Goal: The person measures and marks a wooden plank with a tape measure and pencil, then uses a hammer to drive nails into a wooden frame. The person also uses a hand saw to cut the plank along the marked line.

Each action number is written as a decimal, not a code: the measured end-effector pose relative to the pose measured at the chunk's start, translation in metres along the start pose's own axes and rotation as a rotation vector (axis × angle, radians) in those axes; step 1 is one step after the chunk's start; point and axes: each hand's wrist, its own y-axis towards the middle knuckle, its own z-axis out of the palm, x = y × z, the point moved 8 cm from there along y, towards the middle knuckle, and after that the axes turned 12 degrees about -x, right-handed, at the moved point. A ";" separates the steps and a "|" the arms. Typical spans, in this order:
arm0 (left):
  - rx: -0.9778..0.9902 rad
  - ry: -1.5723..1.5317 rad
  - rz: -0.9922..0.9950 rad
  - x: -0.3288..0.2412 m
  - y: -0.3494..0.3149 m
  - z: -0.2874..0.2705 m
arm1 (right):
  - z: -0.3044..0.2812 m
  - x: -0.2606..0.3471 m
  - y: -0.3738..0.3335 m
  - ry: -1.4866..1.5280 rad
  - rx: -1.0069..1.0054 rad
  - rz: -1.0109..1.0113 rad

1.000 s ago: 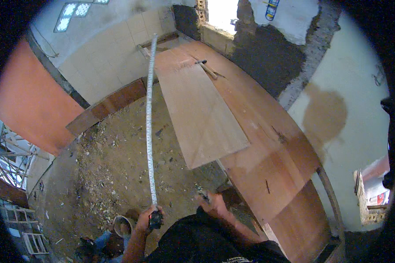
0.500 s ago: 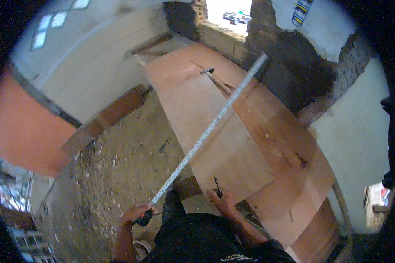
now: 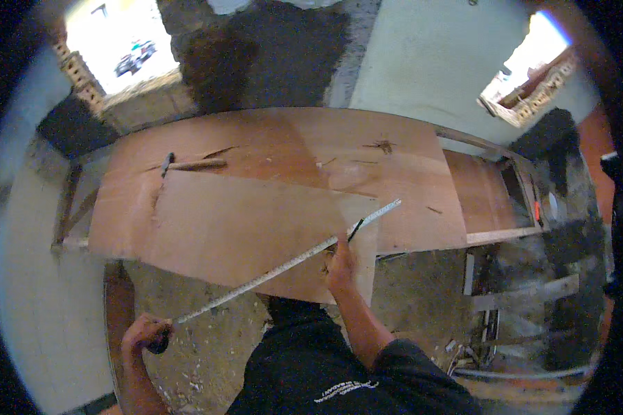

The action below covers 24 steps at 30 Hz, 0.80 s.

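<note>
Measuring tape (image 3: pixel 270 274) slants from left hand (image 3: pixel 144 332) past right hand (image 3: pixel 340 267)

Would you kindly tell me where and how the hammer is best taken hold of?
Probably by the handle, near its right end, coming from above: it lies sideways with its dark head at the left, and nothing covers the long, slim handle.

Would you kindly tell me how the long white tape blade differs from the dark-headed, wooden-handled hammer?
The long white tape blade looks longer than the wooden-handled hammer. The blade extends from the left hand; the hammer lies untouched on the reddish-brown board. Both are elongated.
</note>
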 end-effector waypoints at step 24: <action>-0.014 -0.242 0.403 -0.129 0.284 -0.170 | 0.103 0.005 0.033 -0.131 -0.067 -0.027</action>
